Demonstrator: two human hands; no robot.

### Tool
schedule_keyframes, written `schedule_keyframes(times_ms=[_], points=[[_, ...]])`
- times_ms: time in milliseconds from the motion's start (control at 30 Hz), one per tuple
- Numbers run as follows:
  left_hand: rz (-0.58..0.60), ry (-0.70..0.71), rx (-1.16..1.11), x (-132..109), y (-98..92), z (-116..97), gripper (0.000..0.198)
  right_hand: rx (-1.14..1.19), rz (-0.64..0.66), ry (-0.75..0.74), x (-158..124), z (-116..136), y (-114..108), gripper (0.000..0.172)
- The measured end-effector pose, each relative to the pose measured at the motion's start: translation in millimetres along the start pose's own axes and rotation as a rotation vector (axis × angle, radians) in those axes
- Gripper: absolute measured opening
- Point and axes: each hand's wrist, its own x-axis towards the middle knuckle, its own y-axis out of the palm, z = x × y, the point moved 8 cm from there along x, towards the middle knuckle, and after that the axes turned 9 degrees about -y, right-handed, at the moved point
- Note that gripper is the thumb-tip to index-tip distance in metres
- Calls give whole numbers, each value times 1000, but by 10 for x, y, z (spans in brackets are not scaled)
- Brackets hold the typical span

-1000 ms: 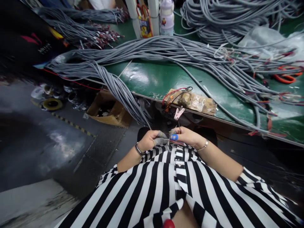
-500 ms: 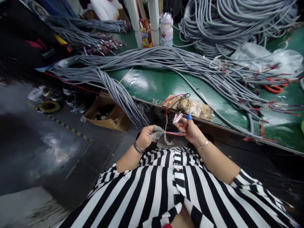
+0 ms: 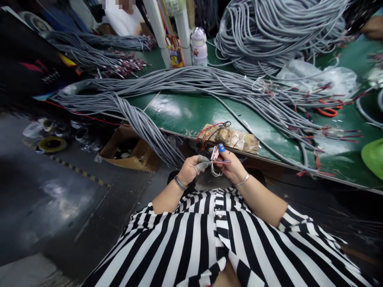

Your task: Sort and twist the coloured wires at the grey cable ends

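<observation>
Pink plastic marks the change: the clip [image 3: 214, 154], which a moment ago stood off from the wires, is now right up against them. It sits beside the left fingertips, where red and blue wires [image 3: 223, 162] emerge and pale loose strands [image 3: 215, 172] hang down. The wires are held in front of the front edge of the surface [image 3: 176, 109], over the lap and just below the wooden board [image 3: 242, 140] that lies along that edge.

The left hand [image 3: 191, 168] is closed in a firm pinch, its grey-covered fingertips gripping the base of the wires. The right hand [image 3: 232, 166] is narrowed around the clip, its blue-capped thumb [image 3: 221, 148] raised against it; the wires' free ends cross in front of its fingers. Whether the clip bites on the wires or only touches them cannot be told.

With clip and wires brought together, this looks like the point where both hands must stay steady, the left holding the wires in line while the right handles the clip; the thin strands could easily snag.
</observation>
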Motion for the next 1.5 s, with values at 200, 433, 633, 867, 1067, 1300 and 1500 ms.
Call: schedule_keyframes(times_ms=[200,433,633,867,1067,1300,1500], points=[[20,-20,-1,-12,35,40,45,57,25,55,-19,-93,4,58],[33,-46,-61,-247,-38,273,39,140,11,130,-85,-238,-177,60],[5,-105,-81,-589,-146,474,38,69,8,187,-200,-337,-401,51],[-98,-131,-210,-761,-204,504,40,25,246,133,-397,-271,-253,37],[-28,-128,-208,-688,-99,468,38,-164,558,64,-593,-245,140,66],[146,-208,-199,-656,102,469,43,-843,574,-471,-681,97,359,15],[476,-382,-269,-701,309,473,51,-776,880,-482,-761,270,482,25]])
